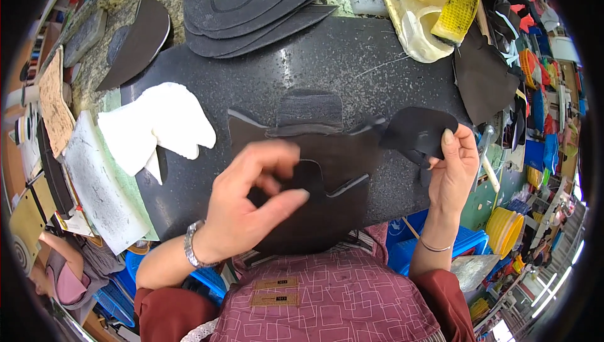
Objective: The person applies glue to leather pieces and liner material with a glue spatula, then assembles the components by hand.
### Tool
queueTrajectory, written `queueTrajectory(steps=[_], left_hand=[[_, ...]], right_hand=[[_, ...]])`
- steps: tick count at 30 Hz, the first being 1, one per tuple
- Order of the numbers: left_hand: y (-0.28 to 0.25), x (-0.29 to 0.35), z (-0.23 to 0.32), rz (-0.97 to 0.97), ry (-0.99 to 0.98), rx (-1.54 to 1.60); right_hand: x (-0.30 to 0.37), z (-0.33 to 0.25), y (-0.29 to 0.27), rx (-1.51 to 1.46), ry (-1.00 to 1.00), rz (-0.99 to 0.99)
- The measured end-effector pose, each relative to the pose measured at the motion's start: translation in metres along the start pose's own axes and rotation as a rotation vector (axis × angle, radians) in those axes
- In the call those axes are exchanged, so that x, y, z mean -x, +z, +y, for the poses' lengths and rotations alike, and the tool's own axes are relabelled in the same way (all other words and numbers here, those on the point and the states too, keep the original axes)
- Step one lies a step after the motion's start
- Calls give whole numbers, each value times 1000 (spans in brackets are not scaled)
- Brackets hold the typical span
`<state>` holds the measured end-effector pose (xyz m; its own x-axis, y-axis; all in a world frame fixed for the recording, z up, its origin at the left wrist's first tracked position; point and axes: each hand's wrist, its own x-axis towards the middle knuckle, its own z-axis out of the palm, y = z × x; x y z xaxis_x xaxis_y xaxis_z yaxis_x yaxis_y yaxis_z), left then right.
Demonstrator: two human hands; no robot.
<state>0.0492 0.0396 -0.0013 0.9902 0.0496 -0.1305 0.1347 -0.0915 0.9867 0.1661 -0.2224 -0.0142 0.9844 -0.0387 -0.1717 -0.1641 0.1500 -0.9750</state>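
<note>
A dark brown leather-like piece (343, 153) with a deep notch and grey-edged flaps lies in front of me, reaching over the table's near edge. At its far side is a black, grainy patch (309, 110). My left hand (255, 194) hovers at the piece's left part, fingers curled and slightly blurred. A gap shows between its thumb and fingers, with nothing visible in it. My right hand (454, 162) pinches a small, rounded black leather-like piece (418, 129) between thumb and fingers, to the right of the brown one.
White cut pieces (170, 118) lie on the left of the black work surface (377, 52). Curved black panels (251, 27) are stacked behind. At back right, a yellow textured tool (458, 8) rests by a plastic-lined glue-stained container (423, 37). Another person (69, 273) sits at far left.
</note>
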Motion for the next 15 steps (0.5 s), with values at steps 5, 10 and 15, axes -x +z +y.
queueTrajectory(steps=[5, 10, 15], left_hand=[[24, -56, 7, -138, 407, -272], [27, -42, 24, -356, -371, 111], [12, -12, 14, -48, 1046, -784]], right_hand=[[20, -5, 18, -179, 117, -234], [5, -20, -32, 134, -175, -42], [18, -14, -19, 800, -399, -60]])
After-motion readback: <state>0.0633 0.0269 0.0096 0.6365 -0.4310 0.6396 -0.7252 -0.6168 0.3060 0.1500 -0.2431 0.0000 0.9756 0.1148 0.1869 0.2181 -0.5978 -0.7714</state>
